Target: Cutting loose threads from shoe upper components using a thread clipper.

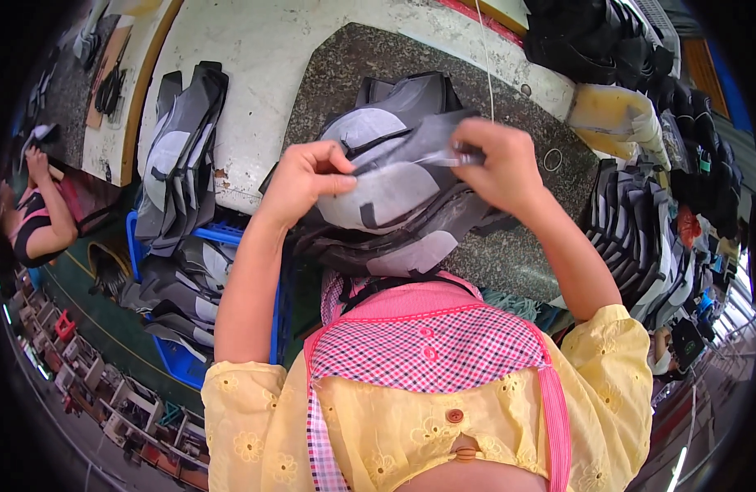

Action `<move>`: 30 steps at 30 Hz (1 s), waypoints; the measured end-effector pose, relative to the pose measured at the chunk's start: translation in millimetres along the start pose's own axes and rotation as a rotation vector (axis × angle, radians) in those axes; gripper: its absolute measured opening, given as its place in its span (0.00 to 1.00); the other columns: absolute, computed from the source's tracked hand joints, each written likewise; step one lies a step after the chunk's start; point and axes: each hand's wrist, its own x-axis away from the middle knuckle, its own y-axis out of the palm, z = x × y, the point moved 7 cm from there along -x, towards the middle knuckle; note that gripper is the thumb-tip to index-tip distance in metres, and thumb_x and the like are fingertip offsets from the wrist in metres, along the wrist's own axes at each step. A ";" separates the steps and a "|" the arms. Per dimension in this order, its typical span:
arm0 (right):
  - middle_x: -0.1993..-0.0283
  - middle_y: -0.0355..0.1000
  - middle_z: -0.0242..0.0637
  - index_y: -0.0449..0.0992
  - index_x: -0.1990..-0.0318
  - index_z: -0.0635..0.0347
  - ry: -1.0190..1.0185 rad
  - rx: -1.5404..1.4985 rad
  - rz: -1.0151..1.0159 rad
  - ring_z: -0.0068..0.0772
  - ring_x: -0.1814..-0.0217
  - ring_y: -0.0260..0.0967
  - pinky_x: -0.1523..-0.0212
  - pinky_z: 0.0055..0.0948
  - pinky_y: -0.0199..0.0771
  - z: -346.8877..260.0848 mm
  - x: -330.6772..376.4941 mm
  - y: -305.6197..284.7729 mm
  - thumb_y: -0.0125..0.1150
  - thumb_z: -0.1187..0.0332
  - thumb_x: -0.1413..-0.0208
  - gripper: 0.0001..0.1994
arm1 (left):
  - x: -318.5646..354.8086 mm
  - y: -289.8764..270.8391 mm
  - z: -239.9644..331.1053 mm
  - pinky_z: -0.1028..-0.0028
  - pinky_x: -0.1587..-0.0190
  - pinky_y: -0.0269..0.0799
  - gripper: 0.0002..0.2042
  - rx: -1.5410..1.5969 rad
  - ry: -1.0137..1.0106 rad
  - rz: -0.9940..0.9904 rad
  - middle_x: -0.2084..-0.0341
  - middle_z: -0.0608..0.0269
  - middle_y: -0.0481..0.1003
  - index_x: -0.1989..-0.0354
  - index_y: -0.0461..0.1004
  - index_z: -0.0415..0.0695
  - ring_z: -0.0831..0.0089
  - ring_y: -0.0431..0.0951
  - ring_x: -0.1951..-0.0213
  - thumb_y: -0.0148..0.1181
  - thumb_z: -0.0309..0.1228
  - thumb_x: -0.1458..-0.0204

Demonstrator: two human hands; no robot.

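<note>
I see both hands raised in front of the chest, above a pile of cut shoe pieces [394, 205] that lies on the dark speckled part of the table [509, 254]. The pieces are grey and black, with light grey patches on them.

The left hand [308, 176] comes up from the lower left with the forearm almost vertical and the wrist bent toward the middle. Its thumb and fingers are pinched together on the edge of the top piece [378, 135], a thin light grey one. The right hand [497, 164] comes from the lower right, the forearm goes diagonal up to the left, and the elbow is out to the side. Its fingers are closed on the other end of the same piece, and I see a small shiny thing between the fingertips, but I cannot tell what it is. The two hands are a little apart, with the piece stretched between them.

On the left, a second stack of pieces [181, 156] rests at the white edge of the table, and more lie in a blue crate [181, 361] below. On the right there is a row of dark pieces [640, 238] standing on edge. Far left, another person [37, 213] sits at another table.
</note>
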 end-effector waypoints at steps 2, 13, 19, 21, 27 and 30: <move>0.65 0.71 0.32 0.71 0.74 0.55 -0.031 0.025 0.005 0.39 0.67 0.70 0.70 0.33 0.70 5.0 -14.0 2.7 0.61 0.68 0.64 0.07 | 1.7 7.7 9.2 0.83 0.70 0.63 0.06 -0.061 0.036 -0.014 0.79 0.71 0.72 0.77 0.72 0.39 0.85 0.69 0.74 0.62 0.17 0.64; 0.56 0.69 0.34 0.64 0.76 0.66 0.192 -0.551 -0.254 0.17 0.70 0.59 0.67 0.20 0.62 4.7 -23.7 9.9 0.57 0.74 0.56 0.07 | 14.3 4.0 12.9 0.83 0.69 0.62 0.06 -0.112 0.013 0.006 0.77 0.71 0.72 0.76 0.72 0.39 0.85 0.68 0.73 0.60 0.17 0.63; 0.68 0.70 0.34 0.66 0.76 0.65 0.029 -0.235 -0.103 0.23 0.74 0.60 0.70 0.23 0.62 6.0 -23.5 6.0 0.58 0.74 0.58 0.07 | 13.6 7.4 14.5 0.83 0.67 0.63 0.07 -0.060 0.039 -0.014 0.75 0.71 0.73 0.74 0.72 0.39 0.86 0.69 0.72 0.60 0.18 0.63; 0.75 0.66 0.37 0.67 0.76 0.65 0.102 -0.120 -0.155 0.30 0.77 0.61 0.72 0.25 0.62 7.3 -24.6 7.9 0.60 0.73 0.62 0.08 | 13.4 9.9 16.2 0.82 0.66 0.64 0.07 -0.068 0.059 -0.058 0.75 0.70 0.73 0.73 0.72 0.39 0.84 0.70 0.72 0.60 0.20 0.62; 0.74 0.69 0.39 0.71 0.76 0.59 0.063 -0.022 -0.101 0.45 0.71 0.68 0.70 0.36 0.67 -0.9 -20.2 9.0 0.61 0.63 0.64 0.10 | -0.2 59.1 65.0 0.73 0.67 0.68 0.13 -0.535 0.377 0.005 0.74 0.58 0.75 0.61 0.74 0.40 0.71 0.73 0.73 0.57 0.34 0.53; 0.75 0.69 0.40 0.71 0.76 0.58 0.071 -0.050 -0.107 0.45 0.71 0.68 0.71 0.36 0.67 -1.9 -16.7 4.2 0.62 0.62 0.63 0.10 | -17.0 63.7 54.4 0.79 0.69 0.64 0.12 -0.678 0.102 -0.029 0.80 0.68 0.73 0.61 0.74 0.37 0.82 0.68 0.74 0.58 0.30 0.52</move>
